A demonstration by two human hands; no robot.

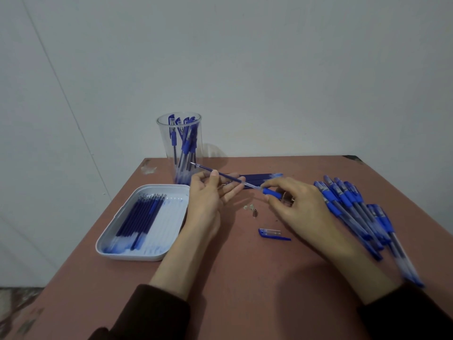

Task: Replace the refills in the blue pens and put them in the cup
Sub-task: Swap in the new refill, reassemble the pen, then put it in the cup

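My left hand (208,192) pinches a thin blue refill (220,173) between thumb and fingers, its tip pointing up-left toward the cup. My right hand (294,204) grips a pen barrel (270,192) by its blue grip, and the refill's rear end sits in that barrel. A clear cup (180,146) holding several blue pens stands at the table's back. A white tray (137,244) on the left holds several blue refills (139,217). A pile of blue pens (355,212) lies to the right of my right hand.
A blue pen cap (272,233) and a small metal tip (255,213) lie loose on the brown table (232,278) between my hands. Flat dark blue refill packs (259,177) lie behind my hands. The table's left edge runs close to the tray.
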